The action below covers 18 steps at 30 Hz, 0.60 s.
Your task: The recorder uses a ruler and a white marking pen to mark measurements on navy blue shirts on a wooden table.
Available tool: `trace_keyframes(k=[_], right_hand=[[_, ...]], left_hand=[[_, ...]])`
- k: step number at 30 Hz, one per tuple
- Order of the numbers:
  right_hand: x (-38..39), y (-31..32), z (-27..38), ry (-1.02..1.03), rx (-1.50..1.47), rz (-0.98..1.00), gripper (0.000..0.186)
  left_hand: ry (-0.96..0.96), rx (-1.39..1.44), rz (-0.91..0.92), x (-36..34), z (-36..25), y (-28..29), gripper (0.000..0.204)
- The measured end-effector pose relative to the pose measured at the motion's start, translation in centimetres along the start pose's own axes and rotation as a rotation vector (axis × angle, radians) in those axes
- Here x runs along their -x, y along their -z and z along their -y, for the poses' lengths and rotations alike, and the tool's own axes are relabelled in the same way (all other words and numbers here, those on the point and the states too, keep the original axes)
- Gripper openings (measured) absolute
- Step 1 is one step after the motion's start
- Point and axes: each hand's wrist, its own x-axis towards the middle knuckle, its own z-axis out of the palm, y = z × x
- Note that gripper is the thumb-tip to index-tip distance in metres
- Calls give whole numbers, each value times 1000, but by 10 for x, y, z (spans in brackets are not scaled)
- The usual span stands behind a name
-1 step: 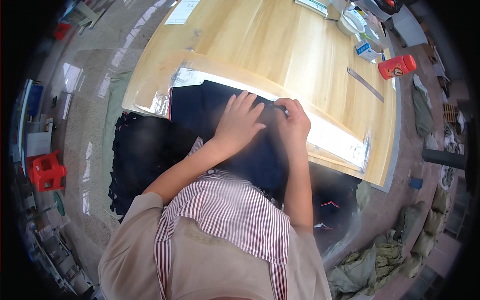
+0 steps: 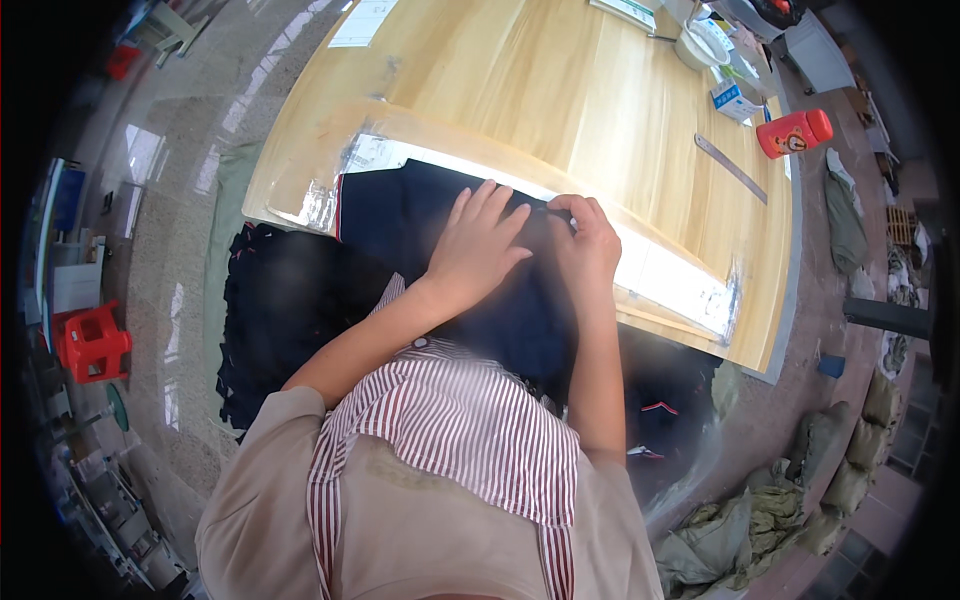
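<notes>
A navy garment piece (image 2: 390, 215) with a thin red line at its left edge lies over the near edge of the table, on a long white paper strip (image 2: 660, 275) taped down there. My left hand (image 2: 485, 245) rests flat on the cloth, fingers spread. At the cloth's far edge, beside the strip, my right hand (image 2: 585, 235) is closed, thumb and curled index finger pinching the fabric. The fingertips partly hide the pinched spot.
Dark cloth pieces (image 2: 270, 320) heap at the table's left front. On the wooden table (image 2: 480, 80) lie a metal ruler (image 2: 730, 168), a red bottle (image 2: 795, 133), a small blue-white box (image 2: 735, 102) and a white bowl (image 2: 700, 48). A red stool (image 2: 95, 343) stands left.
</notes>
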Motion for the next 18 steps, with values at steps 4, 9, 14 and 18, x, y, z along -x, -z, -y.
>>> trace_keyframes(k=[4,9,14,18], right_hand=[[-4,4,-3,-129,-148,62,13],[-5,27,16,-269,-516,-20,15],[-4,-1,21,-120,-547,74,19],[-6,-19,11,-202,-545,90,15]], left_hand=[[-20,-46,62,-1,-1,2,53],[4,-48,55,0,0,-2,55],[47,-65,14,2,-4,-3,53],[82,-77,31,3,-6,-4,55]])
